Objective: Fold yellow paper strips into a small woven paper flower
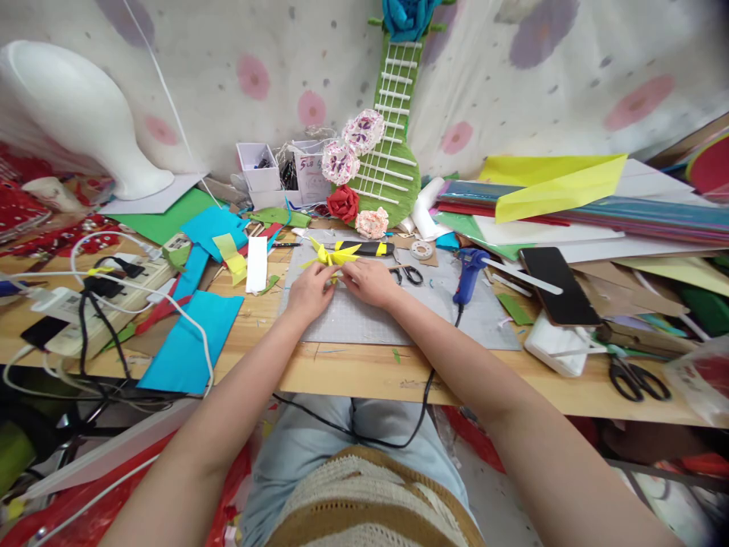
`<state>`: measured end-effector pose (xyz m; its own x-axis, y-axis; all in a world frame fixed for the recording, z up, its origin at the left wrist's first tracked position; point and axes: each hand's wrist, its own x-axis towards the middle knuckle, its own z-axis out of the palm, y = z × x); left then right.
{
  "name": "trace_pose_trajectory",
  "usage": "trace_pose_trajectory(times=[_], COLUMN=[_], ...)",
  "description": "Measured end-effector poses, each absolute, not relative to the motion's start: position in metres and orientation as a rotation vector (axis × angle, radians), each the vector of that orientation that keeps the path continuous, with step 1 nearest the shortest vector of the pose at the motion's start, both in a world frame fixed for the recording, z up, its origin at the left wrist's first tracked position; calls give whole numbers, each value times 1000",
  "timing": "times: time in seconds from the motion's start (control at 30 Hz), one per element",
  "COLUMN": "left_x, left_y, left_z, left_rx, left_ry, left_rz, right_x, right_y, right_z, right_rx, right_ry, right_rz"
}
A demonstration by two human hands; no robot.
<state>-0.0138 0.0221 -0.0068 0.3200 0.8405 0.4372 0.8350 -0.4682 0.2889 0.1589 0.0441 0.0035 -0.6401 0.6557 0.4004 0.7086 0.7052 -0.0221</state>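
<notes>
Both my hands rest on a grey cutting mat [370,319] at the middle of the wooden table. My left hand [310,290] and my right hand [370,281] pinch a small folded yellow paper piece [330,258] with pointed tips, fingers closed on it from either side. Just behind the paper lies a black and yellow utility knife [364,248]. Small black scissors [407,273] lie to the right of my right hand.
A blue glue gun [470,273] stands right of the mat, its cord hanging over the table edge. A black phone [555,285], larger scissors [635,378], stacked coloured paper [558,190], a green paper guitar with flowers [387,152], blue paper sheets [190,346] and a power strip [85,304] lie around.
</notes>
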Motion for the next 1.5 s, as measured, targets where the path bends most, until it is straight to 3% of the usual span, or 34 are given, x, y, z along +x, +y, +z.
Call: trace_pose_trajectory(times=[0.5,1.0,1.5], left_x=[-15,-13,-17], left_y=[25,18,16], left_z=[-4,-2,-4], left_rx=[2582,2448,2464], left_ry=[1402,1497,1360], left_rz=[898,890,1087], right_x=[157,160,162], right_y=[30,34,37], right_z=[1,-2,-2], right_rx=[-927,-866,-759], right_ry=[-2443,-2410,-2356], right_rz=[-169,-118,-76])
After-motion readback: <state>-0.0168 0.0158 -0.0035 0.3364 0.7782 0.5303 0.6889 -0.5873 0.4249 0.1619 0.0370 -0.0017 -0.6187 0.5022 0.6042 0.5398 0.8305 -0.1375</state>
